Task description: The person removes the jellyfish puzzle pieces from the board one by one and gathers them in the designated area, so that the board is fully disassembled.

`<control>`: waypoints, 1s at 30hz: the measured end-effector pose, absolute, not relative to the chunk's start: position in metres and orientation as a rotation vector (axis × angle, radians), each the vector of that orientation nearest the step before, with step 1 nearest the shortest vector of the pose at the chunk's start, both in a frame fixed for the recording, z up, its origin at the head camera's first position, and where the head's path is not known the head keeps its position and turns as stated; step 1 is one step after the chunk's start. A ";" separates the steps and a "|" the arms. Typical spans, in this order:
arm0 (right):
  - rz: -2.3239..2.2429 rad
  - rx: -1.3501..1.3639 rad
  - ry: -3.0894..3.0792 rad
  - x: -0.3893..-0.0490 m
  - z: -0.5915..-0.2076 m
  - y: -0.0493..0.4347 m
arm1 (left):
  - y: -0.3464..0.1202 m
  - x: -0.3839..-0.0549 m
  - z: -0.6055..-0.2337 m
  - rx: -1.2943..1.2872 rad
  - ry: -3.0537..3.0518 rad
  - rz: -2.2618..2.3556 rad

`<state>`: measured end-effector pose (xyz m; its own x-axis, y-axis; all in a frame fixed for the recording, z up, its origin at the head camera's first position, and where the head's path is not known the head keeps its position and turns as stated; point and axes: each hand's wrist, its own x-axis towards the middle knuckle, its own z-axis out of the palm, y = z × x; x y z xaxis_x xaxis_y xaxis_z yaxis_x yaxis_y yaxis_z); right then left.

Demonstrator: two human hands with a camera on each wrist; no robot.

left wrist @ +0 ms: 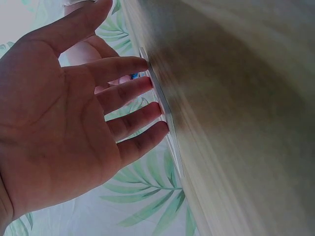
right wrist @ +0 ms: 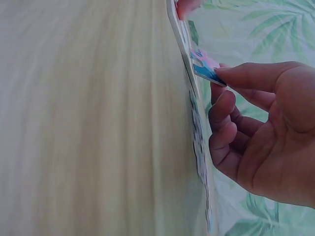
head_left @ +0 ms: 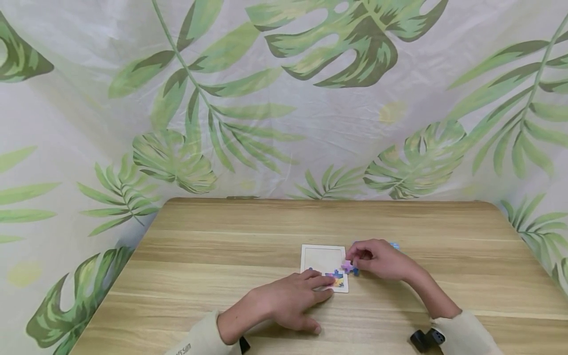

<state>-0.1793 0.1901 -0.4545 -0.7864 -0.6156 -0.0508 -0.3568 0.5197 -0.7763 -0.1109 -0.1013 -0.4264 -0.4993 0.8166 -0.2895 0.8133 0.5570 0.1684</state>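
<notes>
A white square puzzle tray (head_left: 323, 256) lies on the table, with joined jigsaw pieces (head_left: 339, 279) at its near right corner. My left hand (head_left: 295, 299) lies over the tray's near edge with fingers spread; in the left wrist view, its fingertips (left wrist: 160, 109) touch the tray. Between thumb and fingers, my right hand (head_left: 385, 260) pinches a purple-and-blue jigsaw piece (head_left: 347, 266) at the tray's right edge. The right wrist view shows this jigsaw piece (right wrist: 207, 73) tilted, its far end close to the tray. Part of the tray is hidden under the left hand.
Loose jigsaw pieces (right wrist: 198, 140) lie flat beside the tray, below the right hand. A light blue piece (head_left: 394, 245) shows behind that hand. The wooden table (head_left: 213, 246) meets a leaf-patterned cloth (head_left: 266, 123) at its back edge.
</notes>
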 end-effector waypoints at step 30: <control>-1.216 -0.635 2.456 -0.161 -0.455 0.282 | -0.102 -0.110 -0.428 1.315 2.445 0.020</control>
<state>-0.1610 0.2819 -0.4552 -0.8472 -0.5232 -0.0920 -0.2440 0.5370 -0.8075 -0.1099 -0.1024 -0.4280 -0.5002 0.8092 -0.3081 0.8040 0.5662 0.1816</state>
